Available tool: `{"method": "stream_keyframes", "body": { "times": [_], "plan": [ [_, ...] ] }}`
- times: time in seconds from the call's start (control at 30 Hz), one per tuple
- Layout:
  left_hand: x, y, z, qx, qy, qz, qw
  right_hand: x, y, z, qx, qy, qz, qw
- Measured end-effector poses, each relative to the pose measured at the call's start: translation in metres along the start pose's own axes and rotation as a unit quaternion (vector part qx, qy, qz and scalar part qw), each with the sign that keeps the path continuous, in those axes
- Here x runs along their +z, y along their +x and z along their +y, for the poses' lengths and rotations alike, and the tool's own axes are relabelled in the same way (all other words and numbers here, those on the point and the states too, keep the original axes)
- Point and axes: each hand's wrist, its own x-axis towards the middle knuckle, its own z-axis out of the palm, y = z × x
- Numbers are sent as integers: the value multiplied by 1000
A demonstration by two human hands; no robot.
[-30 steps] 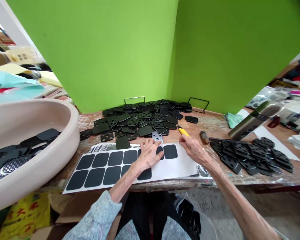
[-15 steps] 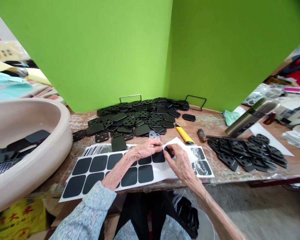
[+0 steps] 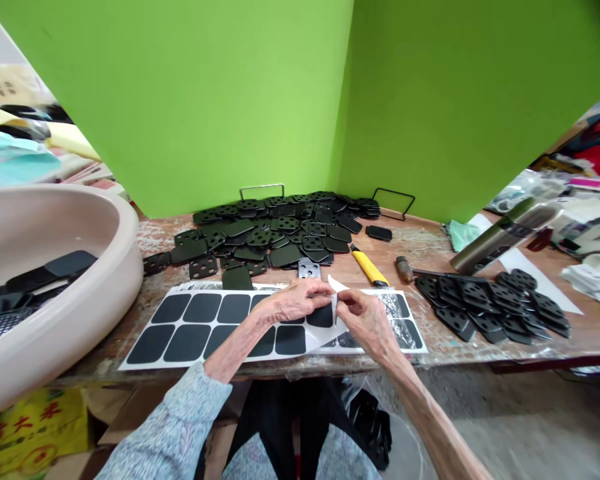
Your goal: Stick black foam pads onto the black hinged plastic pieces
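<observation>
A white sheet (image 3: 153, 365) with rows of black rounded squares lies along the table's front edge. My left hand (image 3: 300, 300) rests over its upper right part, thumb and fingers closed on the sheet's edge. My right hand (image 3: 363, 317) is pinched just to the right, at a raised white flap between the two hands. What exactly it grips is too small to tell. Under my right wrist lies another sheet (image 3: 417, 333), covered by clear film. A grey plate with holes (image 3: 309, 269) sits just beyond my left fingers. Behind it spreads a pile of black plates (image 3: 285, 255).
A yellow cutter (image 3: 369, 267) and a small brown bottle (image 3: 404, 269) lie behind my right hand. More black plates (image 3: 500, 303) and a steel flask (image 3: 500, 237) are at right. A beige basin (image 3: 125, 267) stands at left. Green panels (image 3: 205, 100) rise behind.
My right hand has moved slightly right. The dark square by its fingers is no longer visible there; a raised white flap shows. The sheet's right part has shifted, uncovering dark squares beneath.
</observation>
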Motion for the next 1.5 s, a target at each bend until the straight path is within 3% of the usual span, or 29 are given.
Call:
{"method": "stream_keyframes", "body": {
  "times": [0.17, 0.3, 0.43, 0.53, 0.67, 0.77, 0.83, 0.9, 1.0, 1.07, 1.1, 1.17, 1.2, 1.23, 1.3, 1.4, 1.5],
  "plan": [
    [3, -3, 4, -9, 62, 4, 998, -5, -3, 8, 28, 33, 1, 999],
    [9, -4, -2, -31, 151, 40, 987, -17, -10, 29, 59, 88, 0, 994],
    [11, 2, -14, -38, 226, 74, 971, -43, -23, 46, 88, 113, 57, 988],
    [14, -5, -3, -48, 263, 120, 956, -58, -32, 46, 92, 86, 118, 985],
    [45, -55, 26, -57, 284, 164, 943, -53, -43, 32, 75, 30, 166, 983],
    [68, -108, 20, -59, 347, 144, 925, -39, -49, 19, 22, -13, 171, 985],
    [66, -134, 6, -87, 400, 138, 902, -28, -52, 10, -18, -33, 164, 986],
    [51, -147, -1, -113, 411, 129, 895, -17, -54, 1, -66, -54, 160, 983],
    [31, -145, 14, -149, 270, 152, 939, 6, -61, -11, -163, -115, 173, 965],
    [33, -134, 34, -171, 22, 166, 971, 25, -69, -17, -217, -150, 168, 950],
    [38, -128, 43, -177, -126, 171, 961, 34, -74, -19, -239, -162, 154, 945],
    [52, -117, 54, -180, -357, 200, 895, 47, -82, -21, -271, -179, 109, 939],
    [59, -113, 55, -181, -424, 223, 859, 51, -84, -22, -283, -180, 82, 939],
    [63, -110, 54, -186, -460, 247, 833, 53, -85, -22, -291, -174, 63, 939],
    [67, -109, 50, -202, -478, 278, 808, 50, -82, -22, -290, -160, 53, 942],
    [65, -111, 45, -226, -466, 280, 808, 43, -71, -21, -258, -160, 48, 952],
    [64, -112, 47, -204, -479, 274, 808, 43, -62, -21, -202, -114, -17, 973]
  ]
}}
